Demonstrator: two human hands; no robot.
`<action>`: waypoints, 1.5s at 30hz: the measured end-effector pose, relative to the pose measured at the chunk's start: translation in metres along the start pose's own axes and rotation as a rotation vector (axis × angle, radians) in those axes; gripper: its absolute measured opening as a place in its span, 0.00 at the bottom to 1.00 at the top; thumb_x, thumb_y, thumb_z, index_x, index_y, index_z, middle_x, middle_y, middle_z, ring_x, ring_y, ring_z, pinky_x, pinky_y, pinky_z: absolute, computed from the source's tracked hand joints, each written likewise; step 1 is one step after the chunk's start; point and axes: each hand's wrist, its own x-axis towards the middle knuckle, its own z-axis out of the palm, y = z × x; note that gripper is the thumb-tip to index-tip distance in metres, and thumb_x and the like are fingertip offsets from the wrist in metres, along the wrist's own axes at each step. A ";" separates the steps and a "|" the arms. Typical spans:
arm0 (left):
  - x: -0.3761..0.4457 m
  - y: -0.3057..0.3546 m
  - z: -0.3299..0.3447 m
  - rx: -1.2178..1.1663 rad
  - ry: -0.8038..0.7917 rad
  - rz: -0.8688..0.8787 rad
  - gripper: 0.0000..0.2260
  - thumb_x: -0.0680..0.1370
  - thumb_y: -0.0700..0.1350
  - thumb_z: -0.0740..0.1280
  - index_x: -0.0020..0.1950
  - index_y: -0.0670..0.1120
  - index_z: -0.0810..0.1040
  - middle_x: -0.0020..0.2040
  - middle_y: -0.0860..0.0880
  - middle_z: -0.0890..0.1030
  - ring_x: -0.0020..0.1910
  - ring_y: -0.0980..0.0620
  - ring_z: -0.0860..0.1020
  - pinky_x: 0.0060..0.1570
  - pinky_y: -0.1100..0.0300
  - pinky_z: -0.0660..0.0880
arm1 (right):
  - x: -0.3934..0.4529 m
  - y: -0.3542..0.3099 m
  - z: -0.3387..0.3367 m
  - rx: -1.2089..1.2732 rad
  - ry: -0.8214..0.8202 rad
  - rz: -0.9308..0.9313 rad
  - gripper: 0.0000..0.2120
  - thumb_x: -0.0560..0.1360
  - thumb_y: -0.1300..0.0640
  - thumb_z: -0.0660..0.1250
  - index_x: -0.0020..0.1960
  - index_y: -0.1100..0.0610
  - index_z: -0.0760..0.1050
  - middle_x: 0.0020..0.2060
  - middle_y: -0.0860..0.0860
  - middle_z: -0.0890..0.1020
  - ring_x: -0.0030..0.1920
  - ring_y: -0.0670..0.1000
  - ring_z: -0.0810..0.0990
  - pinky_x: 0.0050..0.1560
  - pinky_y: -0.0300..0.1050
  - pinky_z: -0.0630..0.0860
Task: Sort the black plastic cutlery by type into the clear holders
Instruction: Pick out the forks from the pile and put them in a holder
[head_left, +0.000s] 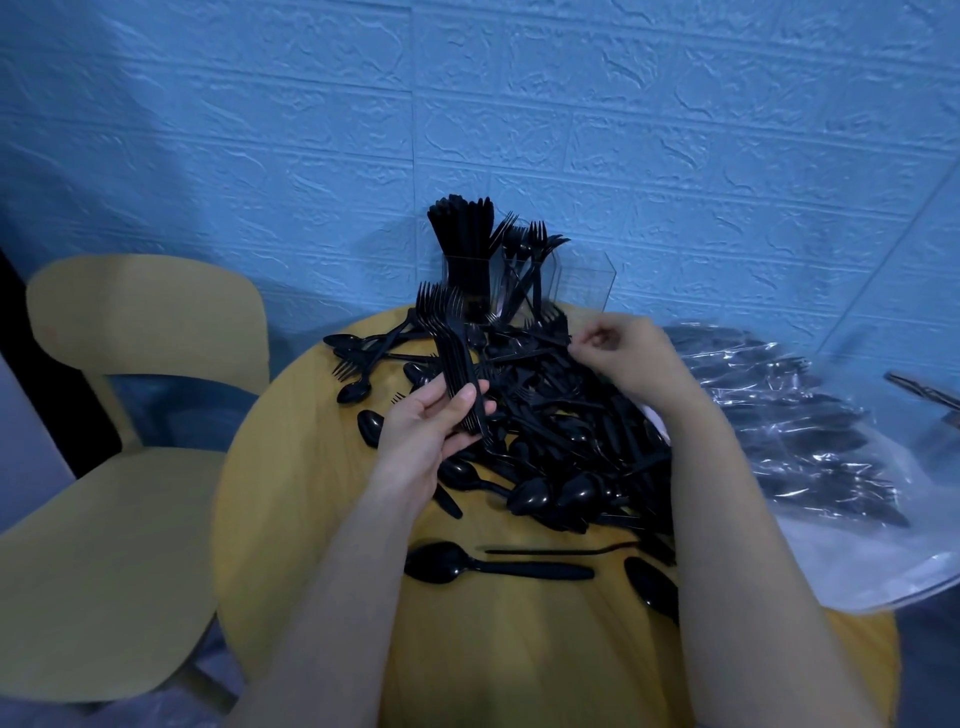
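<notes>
Cutlery (561, 436) heaped mid-table, holders (498, 280) at far edge.
Head view: left hand (426, 431) grips a bundle of forks (452, 353), tines up; right hand (623, 358) pinches one piece atop the pile, fingers curled. Round yellow table (291, 519).

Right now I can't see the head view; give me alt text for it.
The left hand grips a bundle of black forks over a heap of loose cutlery on a round yellow table, while the right hand pinches a piece from the heap. Behind stand clear holders, partly filled.
</notes>
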 end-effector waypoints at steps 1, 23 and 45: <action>0.000 0.000 0.001 0.011 -0.006 0.005 0.12 0.78 0.38 0.65 0.61 0.43 0.78 0.52 0.48 0.83 0.46 0.54 0.83 0.40 0.62 0.80 | -0.001 -0.008 -0.001 0.147 -0.028 0.005 0.07 0.73 0.62 0.70 0.39 0.53 0.77 0.32 0.47 0.77 0.34 0.45 0.74 0.38 0.35 0.70; 0.004 0.006 -0.008 -0.135 0.092 0.058 0.08 0.77 0.37 0.65 0.54 0.45 0.79 0.49 0.50 0.84 0.44 0.53 0.84 0.37 0.62 0.79 | 0.000 0.001 0.027 -0.456 -0.163 0.126 0.10 0.76 0.59 0.67 0.56 0.54 0.81 0.53 0.51 0.82 0.55 0.51 0.79 0.61 0.47 0.73; 0.000 -0.001 0.003 0.152 -0.089 0.067 0.10 0.78 0.40 0.65 0.56 0.52 0.79 0.48 0.53 0.85 0.47 0.54 0.83 0.38 0.62 0.79 | -0.009 -0.056 0.043 0.472 -0.126 0.079 0.04 0.72 0.60 0.72 0.43 0.60 0.78 0.33 0.51 0.81 0.29 0.43 0.79 0.33 0.34 0.76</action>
